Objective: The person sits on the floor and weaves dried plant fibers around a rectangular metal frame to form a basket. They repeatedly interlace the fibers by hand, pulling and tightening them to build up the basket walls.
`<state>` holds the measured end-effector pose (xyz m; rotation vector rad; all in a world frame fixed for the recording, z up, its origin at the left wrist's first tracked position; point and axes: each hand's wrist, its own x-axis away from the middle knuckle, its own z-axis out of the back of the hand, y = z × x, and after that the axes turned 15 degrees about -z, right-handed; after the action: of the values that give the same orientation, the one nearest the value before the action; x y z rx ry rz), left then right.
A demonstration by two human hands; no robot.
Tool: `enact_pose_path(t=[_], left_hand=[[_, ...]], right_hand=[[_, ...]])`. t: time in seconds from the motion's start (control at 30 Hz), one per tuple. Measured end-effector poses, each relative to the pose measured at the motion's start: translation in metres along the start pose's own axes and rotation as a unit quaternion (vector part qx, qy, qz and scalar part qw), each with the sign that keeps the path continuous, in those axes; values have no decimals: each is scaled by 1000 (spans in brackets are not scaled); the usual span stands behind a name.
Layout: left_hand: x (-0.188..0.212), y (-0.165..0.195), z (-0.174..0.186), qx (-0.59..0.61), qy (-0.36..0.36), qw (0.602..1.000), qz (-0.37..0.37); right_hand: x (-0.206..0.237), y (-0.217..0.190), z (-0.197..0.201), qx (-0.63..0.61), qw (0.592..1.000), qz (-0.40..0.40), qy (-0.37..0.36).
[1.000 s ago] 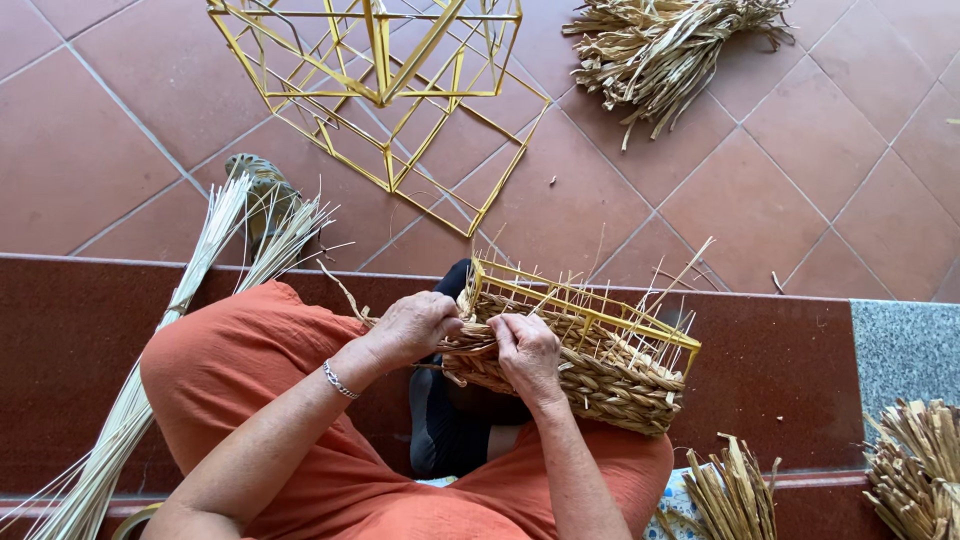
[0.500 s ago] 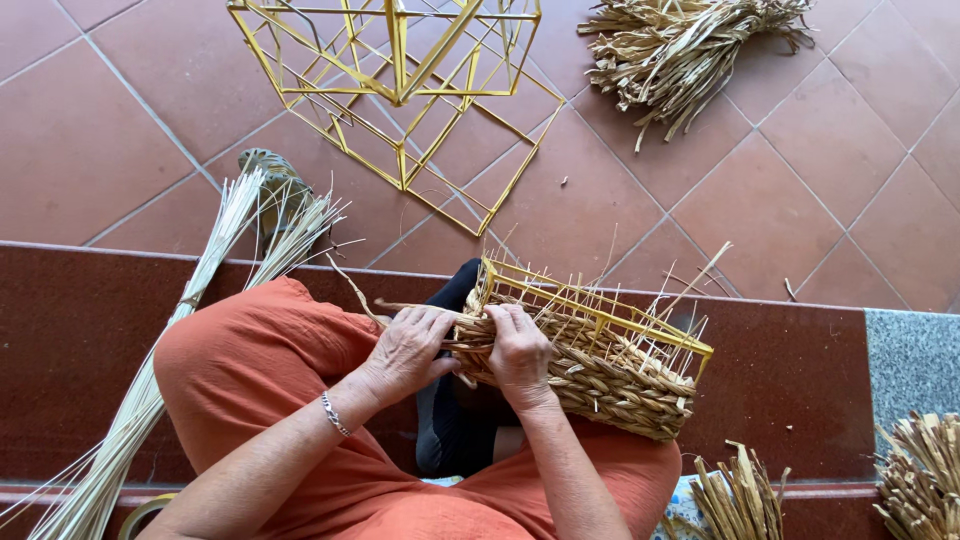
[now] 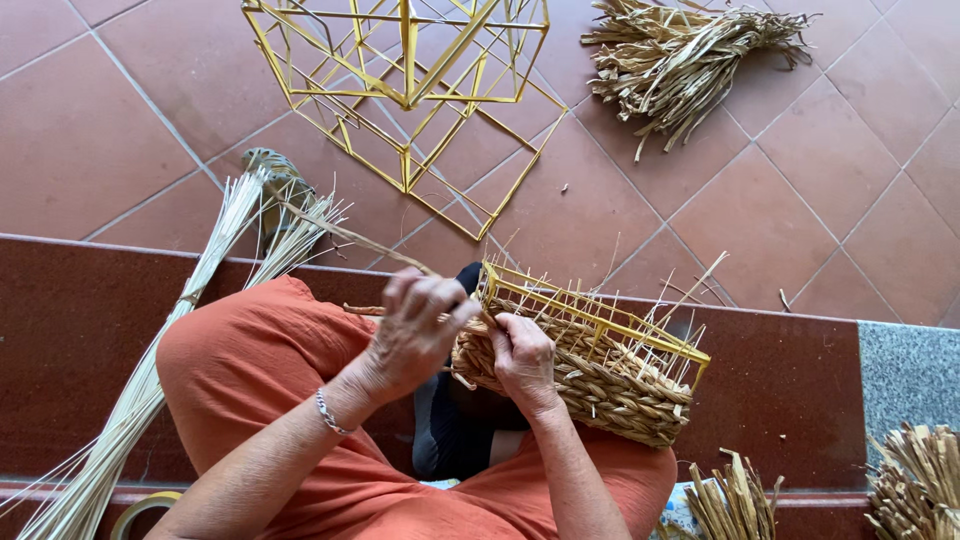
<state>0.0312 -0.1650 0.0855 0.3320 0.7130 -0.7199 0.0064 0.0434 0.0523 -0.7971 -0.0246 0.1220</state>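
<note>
Right now the half-woven basket (image 3: 590, 370) rests on my right thigh, tilted, its yellow wire frame still bare along the top edge above the braided rows. My right hand (image 3: 522, 362) is clamped on the basket's near corner, thumb pressing the weave. My left hand (image 3: 415, 330) is closed around a fibre strand (image 3: 350, 240) that runs up and away toward the long pale reed bundle (image 3: 150, 400) leaning by my left knee. I judge the risk to be the strand: pulled too hard, it could snap or drag the last row loose, and the basket could roll off my leg onto the tiled floor (image 3: 800, 200). Thin uprights poking from the rim could bend under my right wrist. Empty yellow frames (image 3: 400, 100) lie beyond, well apart.
</note>
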Motion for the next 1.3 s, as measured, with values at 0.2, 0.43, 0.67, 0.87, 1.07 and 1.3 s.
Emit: enact_pose_path(t=[0.2, 0.43, 0.67, 0.87, 1.07, 1.3], left_hand=[[-2, 18, -40, 120, -90, 984, 101], [-2, 7, -71, 254, -35, 931, 261], [9, -21, -98, 537, -54, 694, 476], [-1, -28, -96, 670, -57, 621, 402], [2, -28, -94, 722, -28, 495, 483], [7, 2, -113, 609, 203, 504, 577]], right_hand=[[-5, 4, 2, -44, 989, -138, -33], [0, 6, -16, -80, 985, -134, 70], [3, 10, -31, 17, 986, -16, 163], [-4, 8, -35, 113, 988, -30, 103], [-4, 2, -33, 158, 986, -11, 46], [6, -6, -11, -63, 991, -105, 55]])
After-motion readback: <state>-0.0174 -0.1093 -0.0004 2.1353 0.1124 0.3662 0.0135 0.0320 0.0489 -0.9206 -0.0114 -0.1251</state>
